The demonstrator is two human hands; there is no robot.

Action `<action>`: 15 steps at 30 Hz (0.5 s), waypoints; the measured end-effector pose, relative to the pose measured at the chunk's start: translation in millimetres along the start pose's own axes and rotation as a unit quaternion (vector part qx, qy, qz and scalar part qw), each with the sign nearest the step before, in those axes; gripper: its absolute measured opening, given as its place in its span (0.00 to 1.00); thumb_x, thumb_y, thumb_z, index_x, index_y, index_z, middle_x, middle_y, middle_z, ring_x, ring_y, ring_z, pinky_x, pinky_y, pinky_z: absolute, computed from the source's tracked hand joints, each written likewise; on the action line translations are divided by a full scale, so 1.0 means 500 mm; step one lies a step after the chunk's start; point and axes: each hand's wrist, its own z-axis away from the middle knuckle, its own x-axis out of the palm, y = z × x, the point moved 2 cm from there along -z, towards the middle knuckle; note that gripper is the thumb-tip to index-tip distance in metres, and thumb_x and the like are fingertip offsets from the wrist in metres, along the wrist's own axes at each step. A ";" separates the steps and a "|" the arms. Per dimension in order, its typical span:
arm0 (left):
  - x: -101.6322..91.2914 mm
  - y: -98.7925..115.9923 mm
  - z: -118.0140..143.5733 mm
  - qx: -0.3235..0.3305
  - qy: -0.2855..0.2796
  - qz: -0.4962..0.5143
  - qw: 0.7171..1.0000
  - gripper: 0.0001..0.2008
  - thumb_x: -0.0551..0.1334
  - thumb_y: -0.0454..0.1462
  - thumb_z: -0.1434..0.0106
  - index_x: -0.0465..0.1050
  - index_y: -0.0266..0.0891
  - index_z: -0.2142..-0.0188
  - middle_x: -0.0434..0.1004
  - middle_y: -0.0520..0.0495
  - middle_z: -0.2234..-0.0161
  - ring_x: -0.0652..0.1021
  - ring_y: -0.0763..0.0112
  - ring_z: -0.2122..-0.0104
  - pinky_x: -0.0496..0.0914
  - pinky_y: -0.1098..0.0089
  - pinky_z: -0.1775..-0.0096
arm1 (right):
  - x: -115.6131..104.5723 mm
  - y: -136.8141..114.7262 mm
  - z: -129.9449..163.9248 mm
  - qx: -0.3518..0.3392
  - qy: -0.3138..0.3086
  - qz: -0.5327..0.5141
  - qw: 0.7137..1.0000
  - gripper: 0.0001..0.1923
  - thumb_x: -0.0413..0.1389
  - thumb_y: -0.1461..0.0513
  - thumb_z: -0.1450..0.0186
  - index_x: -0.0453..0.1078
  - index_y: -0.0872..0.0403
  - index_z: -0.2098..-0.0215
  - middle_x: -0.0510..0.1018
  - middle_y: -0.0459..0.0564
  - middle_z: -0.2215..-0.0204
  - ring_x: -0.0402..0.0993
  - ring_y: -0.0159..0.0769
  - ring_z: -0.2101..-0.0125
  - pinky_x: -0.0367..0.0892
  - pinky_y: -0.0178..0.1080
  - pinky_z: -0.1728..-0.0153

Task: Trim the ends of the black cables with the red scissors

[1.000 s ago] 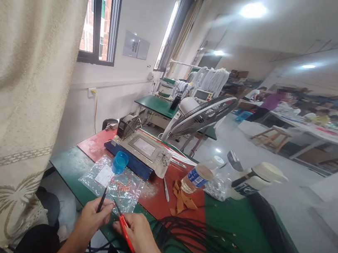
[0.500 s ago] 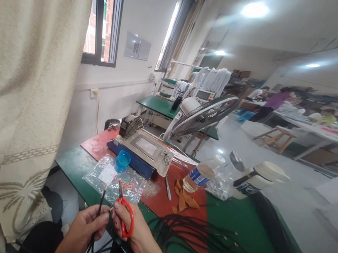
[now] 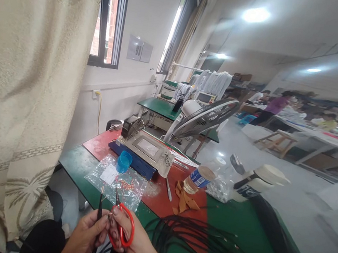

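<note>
My left hand [image 3: 92, 226] is closed round a black cable [image 3: 100, 207], whose stripped end with thin light wires points up. Close beside it, my right hand [image 3: 124, 229] grips a pair of scissors [image 3: 130, 226] with red handles, the dark blades tilted up and away. The fingertips of both hands meet at a small cable end I cannot make out clearly. Beyond the hands lies a clear plastic bag [image 3: 95, 179] with small orange-red pieces [image 3: 125, 184] on it. A blue round cup [image 3: 124, 162] stands on the bag's far part.
Black cables [image 3: 179, 232] spread over the green table at right. A blue-based machine [image 3: 139, 160], a bottle [image 3: 199, 179], an orange cloth [image 3: 184, 202], a tweezer-like metal tool [image 3: 168, 189], a jug [image 3: 257, 183] and a fan [image 3: 204, 119] stand or lie beyond. A curtain [image 3: 21, 101] hangs left.
Both hands sit slightly lower in view, still together. The scissors and cable stay in hand, with the scissors turned a little. The whole view has shifted slightly.
</note>
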 end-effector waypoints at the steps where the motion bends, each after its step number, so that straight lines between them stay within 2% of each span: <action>1: 0.000 -0.001 0.002 -0.008 -0.008 0.011 1.000 0.19 0.67 0.48 0.57 0.72 0.34 0.72 0.64 0.55 0.86 0.58 0.84 0.86 0.49 0.77 0.81 | 0.002 0.001 0.000 0.004 0.000 -0.014 1.000 0.24 0.57 0.45 0.47 0.64 0.58 0.79 0.63 0.39 0.91 0.53 0.21 0.93 0.46 0.25 0.94; 7: 0.000 -0.009 -0.003 -0.030 -0.036 0.042 0.998 0.17 0.68 0.46 0.56 0.69 0.35 0.78 0.59 0.58 0.88 0.54 0.87 0.87 0.44 0.77 0.81 | -0.002 0.004 0.003 0.001 0.003 -0.025 1.000 0.24 0.56 0.46 0.46 0.64 0.59 0.81 0.63 0.40 0.93 0.53 0.21 0.94 0.46 0.25 0.95; 10: -0.005 -0.007 -0.009 -0.027 -0.049 0.019 0.998 0.18 0.68 0.47 0.57 0.69 0.34 0.77 0.60 0.58 0.87 0.52 0.88 0.87 0.42 0.77 0.81 | -0.007 0.002 0.003 0.018 0.006 -0.004 1.000 0.24 0.56 0.46 0.46 0.65 0.59 0.82 0.63 0.41 0.93 0.53 0.21 0.94 0.44 0.25 0.95; 15: -0.017 -0.005 -0.010 -0.025 -0.078 -0.035 0.996 0.16 0.64 0.46 0.51 0.67 0.34 0.77 0.59 0.58 0.86 0.52 0.88 0.87 0.41 0.76 0.81 | -0.012 -0.001 0.000 0.012 0.004 0.054 0.998 0.28 0.55 0.44 0.46 0.63 0.59 0.86 0.61 0.42 0.95 0.53 0.21 0.94 0.46 0.25 0.94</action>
